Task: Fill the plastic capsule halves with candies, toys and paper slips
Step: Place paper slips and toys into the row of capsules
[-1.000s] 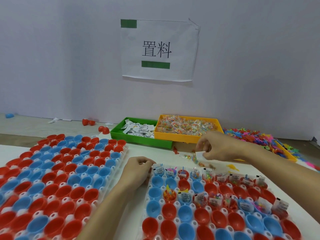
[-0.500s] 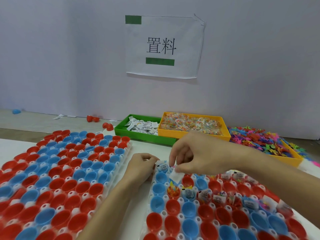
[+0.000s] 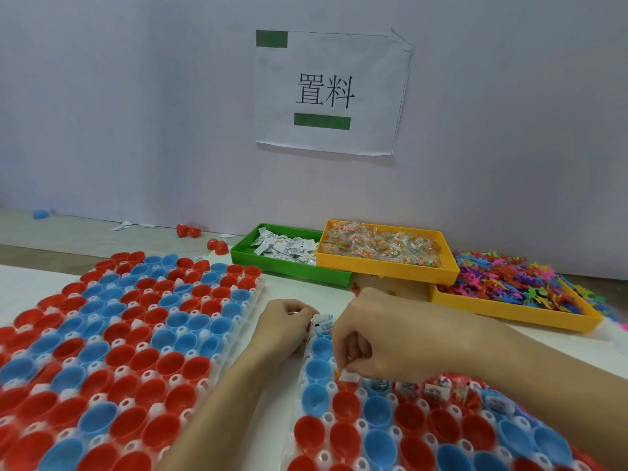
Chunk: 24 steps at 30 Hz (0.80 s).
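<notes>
While both hands work at the far left corner of the right-hand tray, the scene lies like this:

Right hand [image 3: 377, 341]: fingers curled downward, pinching a white paper slip [image 3: 348, 377] just above a red capsule half at the tray's left side.
Left hand [image 3: 283, 322]: fingers curled at the far left corner of the right tray [image 3: 326, 418]; whether they grip the rim or something small I cannot tell.
Open room: a narrow strip of white table [image 3: 265, 338] runs between the two trays, and the left forearm lies along it; more bare table shows to the right, near the yellow bins.
Right tray: white, holding red and blue capsule halves [image 3: 375, 411]; the near rows are unfilled, while the far rows behind the right wrist carry slips, candy packets and small toys.
Left tray [image 3: 217, 365]: rows of red and blue halves, nearly all unfilled; its right edge sits just beside the left forearm.
Green bin [image 3: 289, 268]: far centre, holding folded paper slips [image 3: 285, 246].
Yellow bin [image 3: 387, 268]: touching the green bin's right side, filled with wrapped candies [image 3: 380, 244].
Second yellow bin [image 3: 509, 309]: far right, piled with coloured plastic toys [image 3: 509, 280], some spilling over its right edge.
Loose halves [image 3: 217, 246]: a few red ones lie on the floor strip by the wall, left of the green bin.
Wall sign [image 3: 329, 93]: white paper with two printed characters and green bars.
</notes>
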Each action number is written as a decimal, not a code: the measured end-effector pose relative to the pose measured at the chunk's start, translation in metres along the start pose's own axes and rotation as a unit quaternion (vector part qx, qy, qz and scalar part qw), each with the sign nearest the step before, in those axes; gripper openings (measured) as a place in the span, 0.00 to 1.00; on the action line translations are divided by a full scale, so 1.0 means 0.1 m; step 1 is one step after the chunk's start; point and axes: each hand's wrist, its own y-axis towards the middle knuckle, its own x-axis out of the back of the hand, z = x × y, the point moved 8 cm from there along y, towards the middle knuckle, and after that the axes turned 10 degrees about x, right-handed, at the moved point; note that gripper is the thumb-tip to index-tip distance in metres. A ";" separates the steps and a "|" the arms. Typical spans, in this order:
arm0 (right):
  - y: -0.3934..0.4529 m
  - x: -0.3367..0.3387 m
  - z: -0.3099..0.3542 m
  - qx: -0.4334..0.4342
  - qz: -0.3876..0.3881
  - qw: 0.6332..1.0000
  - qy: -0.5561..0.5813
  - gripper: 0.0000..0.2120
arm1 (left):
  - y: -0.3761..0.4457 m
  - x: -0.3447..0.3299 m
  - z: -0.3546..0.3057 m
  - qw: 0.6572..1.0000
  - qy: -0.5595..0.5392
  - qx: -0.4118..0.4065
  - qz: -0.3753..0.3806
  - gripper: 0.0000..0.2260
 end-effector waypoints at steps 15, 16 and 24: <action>0.05 -0.05 0.11 0.004 0.004 0.998 -0.065 0.04 | 0.01 0.00 0.00 1.000 0.016 -0.009 0.008 0.10; 0.05 -0.05 0.12 0.005 0.002 0.998 -0.064 0.04 | 0.00 0.00 -0.01 1.000 0.018 -0.011 0.008 0.10; 0.04 -0.11 0.11 0.008 0.012 0.999 -0.049 0.06 | -0.02 0.00 -0.01 1.000 0.021 -0.003 0.010 0.11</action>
